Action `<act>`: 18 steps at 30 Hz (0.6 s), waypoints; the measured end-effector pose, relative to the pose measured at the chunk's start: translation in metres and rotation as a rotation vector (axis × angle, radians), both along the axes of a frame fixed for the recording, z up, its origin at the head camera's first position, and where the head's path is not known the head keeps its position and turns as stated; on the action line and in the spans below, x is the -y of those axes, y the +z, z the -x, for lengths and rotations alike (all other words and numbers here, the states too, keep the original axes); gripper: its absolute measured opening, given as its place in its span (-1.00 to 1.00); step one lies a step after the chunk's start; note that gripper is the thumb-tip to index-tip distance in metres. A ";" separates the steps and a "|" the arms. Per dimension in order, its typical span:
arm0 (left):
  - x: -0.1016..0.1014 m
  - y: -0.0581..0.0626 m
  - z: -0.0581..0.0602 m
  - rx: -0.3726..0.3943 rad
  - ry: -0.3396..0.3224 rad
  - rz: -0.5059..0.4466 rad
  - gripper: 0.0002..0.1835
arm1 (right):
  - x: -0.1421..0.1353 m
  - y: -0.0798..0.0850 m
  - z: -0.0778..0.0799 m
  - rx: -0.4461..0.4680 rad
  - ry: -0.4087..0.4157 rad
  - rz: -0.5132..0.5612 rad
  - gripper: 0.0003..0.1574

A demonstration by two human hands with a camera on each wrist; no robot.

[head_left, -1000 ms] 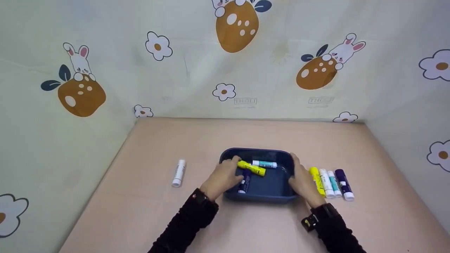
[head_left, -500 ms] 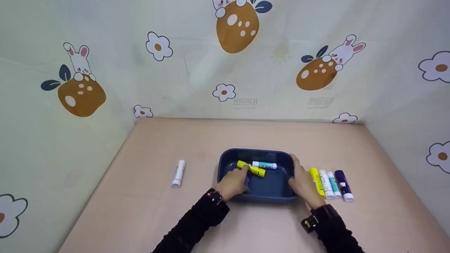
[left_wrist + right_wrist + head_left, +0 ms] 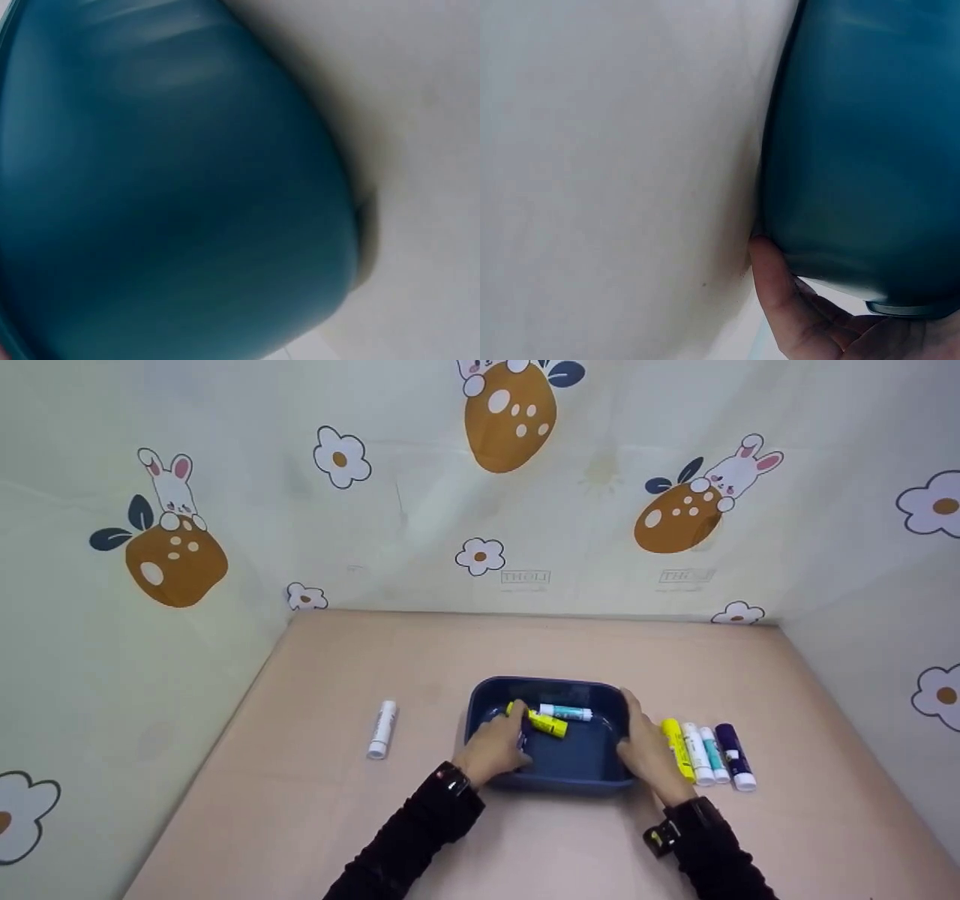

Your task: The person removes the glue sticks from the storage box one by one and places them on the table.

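Observation:
A dark blue plastic bin (image 3: pixel 577 757) stands on the table. My left hand (image 3: pixel 491 746) reaches over its left side. Its fingers and thumb close round a dark purple glue stick (image 3: pixel 523 735), mostly hidden by the hand. Beside its fingertips, a yellow glue stick (image 3: pixel 549 725) and a white-and-teal glue stick (image 3: pixel 566 712) lie in the bin. My right hand (image 3: pixel 649 750) grips the bin's right wall; in the right wrist view its thumb (image 3: pixel 772 281) presses the outer wall (image 3: pixel 862 165). The left wrist view shows mainly the bin's blurred outside (image 3: pixel 172 172).
Right of the bin lies a row of glue sticks: yellow (image 3: pixel 677 748), white (image 3: pixel 697 754), teal-and-white (image 3: pixel 714 754) and dark purple (image 3: pixel 735 757). A lone white glue stick (image 3: pixel 382 730) lies to the left. A patterned cloth wall (image 3: pixel 405 510) surrounds the table.
My left hand has moved from the bin's left rim down and inward to the purple glue stick, and closed on it. The right hand has kept its hold on the bin.

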State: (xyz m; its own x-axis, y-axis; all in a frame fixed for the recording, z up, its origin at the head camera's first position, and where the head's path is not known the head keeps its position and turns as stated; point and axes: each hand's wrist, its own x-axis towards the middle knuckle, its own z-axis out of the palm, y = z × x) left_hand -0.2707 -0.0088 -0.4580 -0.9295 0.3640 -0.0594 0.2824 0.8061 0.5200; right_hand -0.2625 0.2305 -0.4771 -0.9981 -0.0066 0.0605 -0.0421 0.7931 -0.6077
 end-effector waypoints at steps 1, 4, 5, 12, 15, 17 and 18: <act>0.001 0.001 0.000 0.010 0.017 -0.015 -0.30 | 0.000 0.000 0.000 0.000 0.000 -0.001 -0.01; 0.002 0.005 0.001 0.023 0.055 -0.070 -0.31 | 0.001 0.000 0.000 -0.010 0.001 -0.009 -0.02; 0.003 0.006 0.001 0.021 0.063 -0.085 -0.31 | 0.001 0.000 0.000 -0.011 0.002 -0.009 -0.03; 0.011 0.018 0.003 0.042 0.105 -0.154 -0.32 | 0.000 0.001 0.000 0.022 -0.004 -0.004 -0.01; 0.017 0.024 0.003 0.031 0.099 -0.161 -0.32 | 0.000 0.001 -0.001 0.027 -0.003 -0.009 -0.01; 0.021 0.028 0.001 0.020 0.096 -0.165 -0.32 | 0.000 0.001 -0.001 0.023 -0.002 -0.007 -0.01; 0.023 0.030 0.000 0.016 0.095 -0.169 -0.31 | 0.000 0.001 -0.001 0.021 -0.001 -0.007 -0.01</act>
State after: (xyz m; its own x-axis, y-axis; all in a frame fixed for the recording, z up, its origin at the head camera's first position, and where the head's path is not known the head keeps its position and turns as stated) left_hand -0.2709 -0.0323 -0.4277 -0.9595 0.2811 -0.0202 0.2000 0.7297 0.6538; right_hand -0.2619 0.2301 -0.4761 -0.9992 -0.0064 0.0398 -0.0291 0.7973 -0.6029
